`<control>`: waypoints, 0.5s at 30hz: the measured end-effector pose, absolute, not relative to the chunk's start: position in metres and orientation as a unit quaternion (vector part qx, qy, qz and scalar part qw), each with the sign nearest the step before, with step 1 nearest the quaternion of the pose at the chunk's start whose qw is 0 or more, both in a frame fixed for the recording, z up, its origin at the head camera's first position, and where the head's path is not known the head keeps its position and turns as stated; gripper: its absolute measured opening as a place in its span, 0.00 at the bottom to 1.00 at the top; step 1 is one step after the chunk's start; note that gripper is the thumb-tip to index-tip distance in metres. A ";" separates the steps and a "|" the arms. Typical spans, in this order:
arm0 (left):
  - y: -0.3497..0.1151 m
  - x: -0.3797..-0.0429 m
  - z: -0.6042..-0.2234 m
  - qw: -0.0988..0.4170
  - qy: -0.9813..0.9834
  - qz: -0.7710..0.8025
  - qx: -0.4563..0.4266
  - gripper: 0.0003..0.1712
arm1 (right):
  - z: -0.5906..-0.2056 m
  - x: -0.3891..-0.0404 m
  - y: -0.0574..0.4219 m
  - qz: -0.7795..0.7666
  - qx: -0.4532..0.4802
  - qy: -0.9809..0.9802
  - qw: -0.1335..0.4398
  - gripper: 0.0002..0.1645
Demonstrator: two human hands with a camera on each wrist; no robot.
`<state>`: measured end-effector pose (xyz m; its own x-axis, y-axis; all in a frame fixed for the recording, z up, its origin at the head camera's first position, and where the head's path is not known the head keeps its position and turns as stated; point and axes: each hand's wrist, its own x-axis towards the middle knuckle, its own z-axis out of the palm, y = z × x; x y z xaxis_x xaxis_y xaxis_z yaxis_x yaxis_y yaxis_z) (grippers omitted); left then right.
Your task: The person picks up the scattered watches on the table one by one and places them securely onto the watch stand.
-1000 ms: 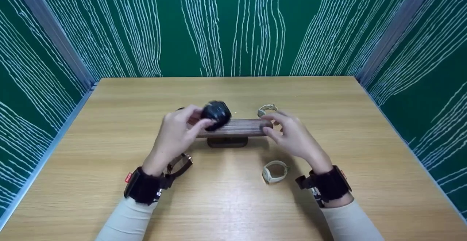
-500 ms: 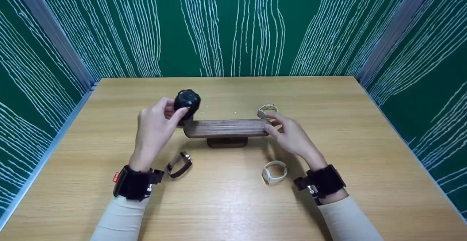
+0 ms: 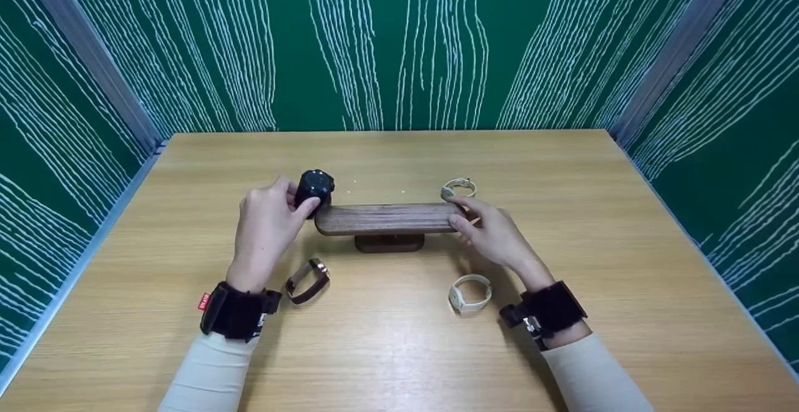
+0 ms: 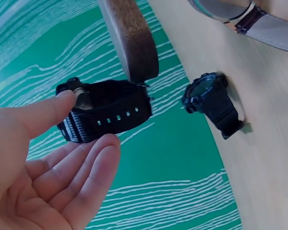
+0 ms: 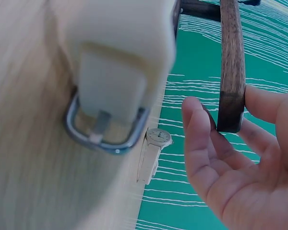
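Note:
My left hand [image 3: 265,231] pinches a black wristwatch [image 3: 314,187] by thumb and fingers, just off the left end of a dark wooden watch stand [image 3: 387,220]. In the left wrist view the closed strap [image 4: 120,112] of this watch lies against or very near the bar's end; I cannot tell whether the bar enters the loop. The right hand [image 3: 496,234] grips the bar's right end, thumb on one side and fingers on the other. A second black watch [image 4: 209,98] rests on the table beyond, hidden behind the held one in the head view.
A brown-strapped watch [image 3: 308,281] lies at the front left. One cream watch [image 3: 470,293] is at the front right, another pale watch [image 3: 459,187] behind the right hand. Green, white-lined panels [image 3: 387,50] surround the wooden table [image 3: 399,349].
The left hand has carried the black watch left from over the bar to beyond its left end, then lowered it slightly. My right hand stays at the right end with little movement.

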<state>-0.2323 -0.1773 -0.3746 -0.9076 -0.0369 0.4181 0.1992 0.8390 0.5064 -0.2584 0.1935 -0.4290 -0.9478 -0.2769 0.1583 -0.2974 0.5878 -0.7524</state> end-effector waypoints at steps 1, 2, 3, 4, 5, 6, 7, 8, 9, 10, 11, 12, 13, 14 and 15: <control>-0.177 -0.232 -0.376 0.208 -0.937 -0.277 -0.045 0.21 | -0.429 -0.258 0.194 0.426 0.160 -0.890 0.011 0.28; -0.177 -0.232 -0.376 0.206 -0.938 -0.274 -0.045 0.20 | -0.429 -0.258 0.194 0.427 0.160 -0.890 0.011 0.27; -0.177 -0.232 -0.377 0.204 -0.940 -0.271 -0.044 0.20 | -0.429 -0.258 0.194 0.427 0.160 -0.890 0.011 0.27; -0.177 -0.232 -0.377 0.201 -0.941 -0.268 -0.044 0.20 | -0.429 -0.258 0.194 0.427 0.161 -0.890 0.011 0.27; -0.177 -0.232 -0.378 0.197 -0.942 -0.267 -0.041 0.20 | -0.429 -0.259 0.193 0.428 0.161 -0.889 0.011 0.26; -0.177 -0.231 -0.378 0.193 -0.944 -0.265 -0.039 0.20 | -0.429 -0.258 0.193 0.429 0.160 -0.889 0.011 0.26; -0.177 -0.231 -0.379 0.189 -0.945 -0.264 -0.038 0.19 | -0.430 -0.259 0.193 0.430 0.159 -0.889 0.010 0.26; -0.177 -0.230 -0.379 0.184 -0.947 -0.262 -0.037 0.19 | -0.430 -0.259 0.193 0.429 0.161 -0.889 0.010 0.26; -0.176 -0.230 -0.380 0.181 -0.947 -0.262 -0.038 0.19 | -0.430 -0.259 0.193 0.430 0.161 -0.888 0.009 0.26; -0.176 -0.230 -0.380 0.176 -0.948 -0.262 -0.038 0.19 | -0.430 -0.259 0.193 0.430 0.162 -0.888 0.009 0.26; -0.175 -0.230 -0.381 0.171 -0.949 -0.262 -0.038 0.19 | -0.431 -0.259 0.193 0.431 0.161 -0.888 0.008 0.26; -0.175 -0.229 -0.381 0.167 -0.950 -0.262 -0.039 0.19 | -0.431 -0.259 0.193 0.431 0.162 -0.888 0.008 0.26; -0.175 -0.229 -0.382 0.162 -0.950 -0.262 -0.040 0.18 | -0.431 -0.259 0.193 0.431 0.162 -0.888 0.008 0.26; -0.174 -0.229 -0.382 0.158 -0.951 -0.263 -0.039 0.18 | -0.431 -0.259 0.194 0.431 0.163 -0.888 0.009 0.26; -0.174 -0.229 -0.382 0.154 -0.951 -0.264 -0.038 0.18 | -0.432 -0.259 0.194 0.431 0.163 -0.888 0.010 0.26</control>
<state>-0.2289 -0.1736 -0.3822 -0.9494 -0.0083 0.3141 0.1545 0.8582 0.4896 -0.2585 0.1935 -0.4316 -0.9467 -0.2810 0.1574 -0.2975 0.5759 -0.7615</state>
